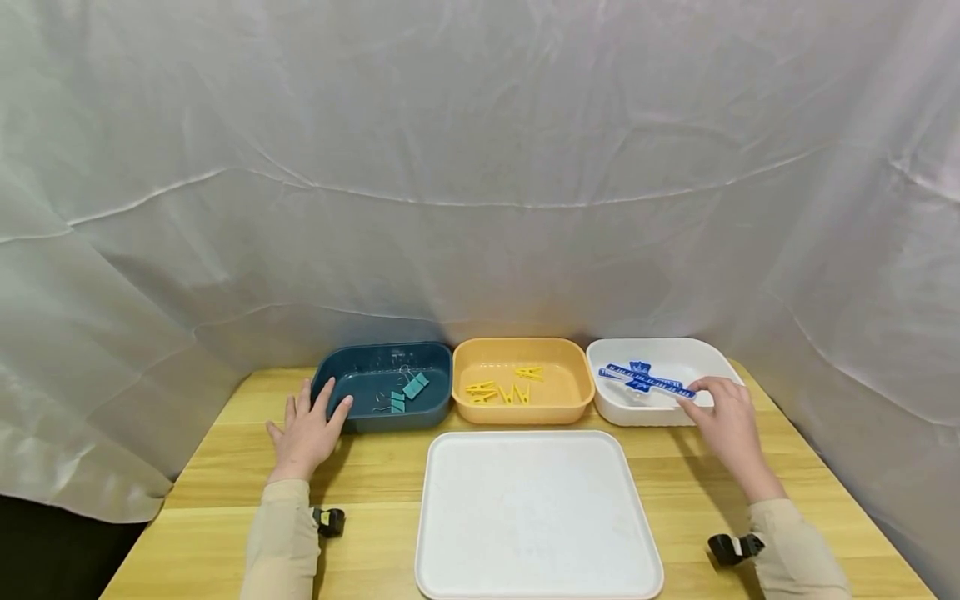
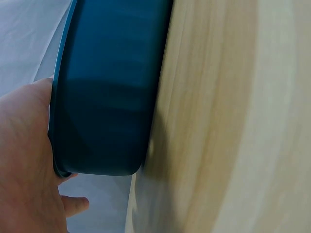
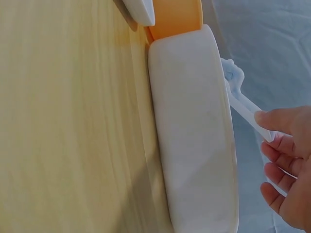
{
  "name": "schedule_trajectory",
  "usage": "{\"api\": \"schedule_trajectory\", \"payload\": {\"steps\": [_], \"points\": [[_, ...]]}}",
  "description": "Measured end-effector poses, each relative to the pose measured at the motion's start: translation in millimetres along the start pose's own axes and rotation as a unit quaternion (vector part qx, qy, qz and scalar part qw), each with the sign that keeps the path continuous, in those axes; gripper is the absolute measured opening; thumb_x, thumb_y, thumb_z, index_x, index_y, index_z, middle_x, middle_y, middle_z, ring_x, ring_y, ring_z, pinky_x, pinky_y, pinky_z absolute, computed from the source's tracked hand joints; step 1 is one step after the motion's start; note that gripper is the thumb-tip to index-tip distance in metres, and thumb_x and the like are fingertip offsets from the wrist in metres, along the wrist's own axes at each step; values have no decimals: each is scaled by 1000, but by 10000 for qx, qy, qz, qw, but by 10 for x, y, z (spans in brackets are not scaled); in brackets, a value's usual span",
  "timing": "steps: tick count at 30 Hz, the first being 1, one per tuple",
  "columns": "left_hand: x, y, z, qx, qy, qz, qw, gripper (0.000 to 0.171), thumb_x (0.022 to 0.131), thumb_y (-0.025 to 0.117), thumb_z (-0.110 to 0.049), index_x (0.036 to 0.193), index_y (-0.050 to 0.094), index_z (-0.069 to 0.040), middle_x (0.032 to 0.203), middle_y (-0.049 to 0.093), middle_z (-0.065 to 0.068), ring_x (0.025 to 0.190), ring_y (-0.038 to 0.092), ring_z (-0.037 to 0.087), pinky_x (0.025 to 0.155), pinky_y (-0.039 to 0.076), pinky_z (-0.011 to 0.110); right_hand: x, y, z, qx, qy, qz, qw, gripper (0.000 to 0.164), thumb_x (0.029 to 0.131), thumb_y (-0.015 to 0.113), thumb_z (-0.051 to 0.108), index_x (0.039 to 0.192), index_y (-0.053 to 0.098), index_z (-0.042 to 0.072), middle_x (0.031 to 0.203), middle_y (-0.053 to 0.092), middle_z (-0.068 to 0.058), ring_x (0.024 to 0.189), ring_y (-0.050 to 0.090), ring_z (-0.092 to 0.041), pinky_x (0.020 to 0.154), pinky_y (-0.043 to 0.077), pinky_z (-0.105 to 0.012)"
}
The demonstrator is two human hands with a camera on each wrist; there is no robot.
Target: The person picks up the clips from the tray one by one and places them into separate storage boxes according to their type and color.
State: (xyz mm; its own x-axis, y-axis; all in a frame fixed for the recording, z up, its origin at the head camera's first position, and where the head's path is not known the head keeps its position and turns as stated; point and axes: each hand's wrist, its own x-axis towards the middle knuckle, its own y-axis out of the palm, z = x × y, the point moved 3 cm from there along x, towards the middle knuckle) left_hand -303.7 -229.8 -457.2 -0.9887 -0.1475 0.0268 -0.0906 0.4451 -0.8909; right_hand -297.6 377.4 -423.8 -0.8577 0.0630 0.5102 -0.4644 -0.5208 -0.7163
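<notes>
My right hand [image 1: 727, 421] pinches one end of a long blue bar clip [image 1: 660, 383] between thumb and fingers, over the white bin [image 1: 708, 354]. In the right wrist view the same bar clip [image 3: 248, 109] looks pale, and its far end is hidden behind the bin wall. Another blue bar clip [image 1: 611, 374] lies under it, partly covered. My left hand [image 1: 306, 437] rests with spread fingers at the left rim of the dark blue bin [image 1: 360, 358]. In that bin lie teal binder clips [image 1: 415, 385] with wire handles.
A yellow-orange bin [image 1: 555, 407] with several yellow clothespins [image 1: 528, 372] stands between the other two. In front of the bins, a white tray [image 1: 536, 517] lies on the wooden table [image 1: 375, 533]. A grey curtain [image 1: 480, 250] hangs directly behind.
</notes>
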Motion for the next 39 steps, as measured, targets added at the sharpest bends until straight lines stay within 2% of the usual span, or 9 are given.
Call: {"api": "schedule_trajectory", "payload": {"steps": [10, 16, 23, 30, 34, 39], "points": [[6, 8, 4, 29, -26, 5, 10000, 84, 93, 24, -75, 158, 13, -23, 164, -5, 21, 146, -5, 55, 102, -11, 82, 45, 35, -54, -52, -28, 227, 9997, 20, 85, 72, 10, 95, 63, -6, 113, 58, -34, 107, 43, -49, 93, 30, -59], [10, 13, 2, 39, -25, -13, 10000, 83, 93, 24, -74, 158, 13, -23, 164, -4, 22, 146, -4, 56, 102, -11, 82, 60, 53, -90, -70, -42, 309, 9995, 21, 85, 72, 9, 96, 63, -7, 112, 58, -34, 106, 43, -48, 93, 30, -58], [6, 15, 10, 29, -53, 0, 10000, 83, 93, 25, -74, 158, 13, -24, 164, -5, 21, 146, -4, 55, 102, -11, 82, 76, 87, -144, -62, 128, 561, 9983, 22, 87, 70, 10, 99, 63, -7, 114, 58, -33, 109, 41, -47, 93, 31, -59], [1, 23, 19, 63, -68, 1, 10000, 80, 95, 27, -71, 158, 13, -24, 164, -5, 21, 146, -4, 55, 102, -10, 82, 126, 101, -176, -25, -77, 688, 9976, 22, 86, 71, 9, 97, 63, -7, 109, 61, -34, 104, 44, -47, 91, 32, -58], [7, 31, 22, 56, -55, -21, 10000, 75, 98, 32, -65, 158, 13, -24, 164, -4, 21, 146, -3, 55, 102, -9, 83, 188, 108, -203, -69, -85, 998, 9950, 21, 86, 70, 10, 96, 64, -8, 107, 62, -34, 102, 45, -48, 90, 33, -58], [15, 30, 19, 41, -26, -80, 10000, 74, 98, 34, -63, 158, 15, -24, 164, -1, 22, 145, -2, 56, 102, -8, 83, 284, 114, -228, -150, 132, 1590, 9871, 26, 87, 70, 16, 98, 65, -8, 108, 63, -33, 100, 45, -46, 87, 35, -57]]}}
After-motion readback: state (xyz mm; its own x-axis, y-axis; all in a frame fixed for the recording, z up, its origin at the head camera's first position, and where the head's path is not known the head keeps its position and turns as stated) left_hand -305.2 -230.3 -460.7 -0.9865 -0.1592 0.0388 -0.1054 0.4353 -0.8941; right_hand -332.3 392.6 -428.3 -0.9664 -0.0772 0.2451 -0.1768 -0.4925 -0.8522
